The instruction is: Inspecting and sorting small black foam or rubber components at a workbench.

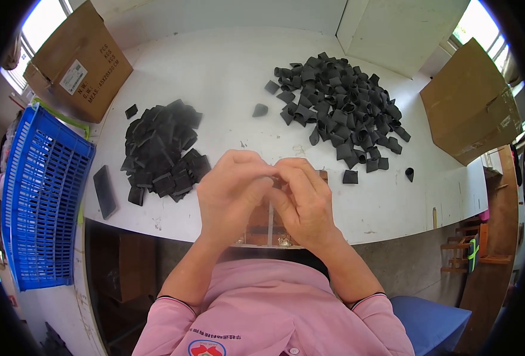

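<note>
My left hand (pixel 228 188) and my right hand (pixel 305 199) meet over the front edge of the white table (pixel 232 65). Thumbs and fingers of both are pinched together at the tips, and whatever lies between them is hidden. Under the hands, a brown block with a pale strip (pixel 257 221) partly shows at the table edge. To the left lies a heap of flat black fabric-like pieces (pixel 161 142). On the far right spreads a larger heap of black pieces bent into open loops (pixel 339 104). One black piece (pixel 260 110) rests between the heaps.
A dark flat slab (pixel 104 191) lies near the left edge. A blue plastic basket (pixel 46 196) stands beyond it. Cardboard boxes stand at the far left (pixel 90 65) and right (pixel 470 104). One loose black loop (pixel 409 174) sits on the right.
</note>
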Tool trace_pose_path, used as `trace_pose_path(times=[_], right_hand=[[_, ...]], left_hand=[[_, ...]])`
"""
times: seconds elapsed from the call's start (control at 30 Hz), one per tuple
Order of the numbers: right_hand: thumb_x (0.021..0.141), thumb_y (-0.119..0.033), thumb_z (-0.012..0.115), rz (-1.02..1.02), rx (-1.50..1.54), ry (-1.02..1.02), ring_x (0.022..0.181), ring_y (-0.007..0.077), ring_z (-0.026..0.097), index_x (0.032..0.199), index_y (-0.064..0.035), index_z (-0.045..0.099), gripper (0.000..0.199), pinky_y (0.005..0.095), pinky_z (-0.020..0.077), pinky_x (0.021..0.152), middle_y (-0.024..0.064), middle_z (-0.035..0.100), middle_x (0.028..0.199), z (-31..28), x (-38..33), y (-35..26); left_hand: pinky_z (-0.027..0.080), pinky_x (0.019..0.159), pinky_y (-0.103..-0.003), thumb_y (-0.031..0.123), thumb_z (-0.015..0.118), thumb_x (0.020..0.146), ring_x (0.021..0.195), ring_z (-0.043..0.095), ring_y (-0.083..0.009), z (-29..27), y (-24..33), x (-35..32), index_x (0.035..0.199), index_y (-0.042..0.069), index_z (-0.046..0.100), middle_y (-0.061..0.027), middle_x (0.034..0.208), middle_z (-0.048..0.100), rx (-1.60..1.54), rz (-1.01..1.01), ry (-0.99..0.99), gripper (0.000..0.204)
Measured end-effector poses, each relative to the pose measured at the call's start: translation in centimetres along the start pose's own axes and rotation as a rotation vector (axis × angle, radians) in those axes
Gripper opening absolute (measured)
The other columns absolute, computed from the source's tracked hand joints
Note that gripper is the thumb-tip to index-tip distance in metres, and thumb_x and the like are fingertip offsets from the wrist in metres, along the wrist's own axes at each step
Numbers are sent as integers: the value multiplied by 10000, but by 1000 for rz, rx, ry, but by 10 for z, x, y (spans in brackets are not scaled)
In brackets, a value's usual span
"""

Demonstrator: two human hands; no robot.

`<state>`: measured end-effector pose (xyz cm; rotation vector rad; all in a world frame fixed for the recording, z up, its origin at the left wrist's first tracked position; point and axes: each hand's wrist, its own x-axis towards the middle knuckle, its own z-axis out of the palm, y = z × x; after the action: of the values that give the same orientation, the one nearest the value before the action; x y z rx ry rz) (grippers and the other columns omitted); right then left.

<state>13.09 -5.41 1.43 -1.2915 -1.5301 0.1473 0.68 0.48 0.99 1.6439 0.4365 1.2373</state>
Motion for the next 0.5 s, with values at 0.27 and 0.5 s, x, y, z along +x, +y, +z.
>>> trace_pose_path(times=[0.27, 0.5], right_hand=[[632, -98, 702, -274, -288, 66, 665, 217, 536, 898, 13, 561, 322, 292, 448, 524, 88, 518, 800, -2, 10, -6], [624, -51, 671, -353, -330, 69, 610, 199, 513, 830, 35, 566, 247, 279, 425, 486, 79, 528, 724, -3, 15, -8]], left_hand=[[419, 764, -289, 107, 499, 882, 832, 494, -167, 8, 10, -8, 911, 5, 553, -75, 879, 536, -725, -284, 396, 119], [399, 744, -266, 96, 517, 872, 771, 487, -133, 8, 10, -13, 878, 4, 555, -71, 848, 545, -521, -260, 396, 99]])
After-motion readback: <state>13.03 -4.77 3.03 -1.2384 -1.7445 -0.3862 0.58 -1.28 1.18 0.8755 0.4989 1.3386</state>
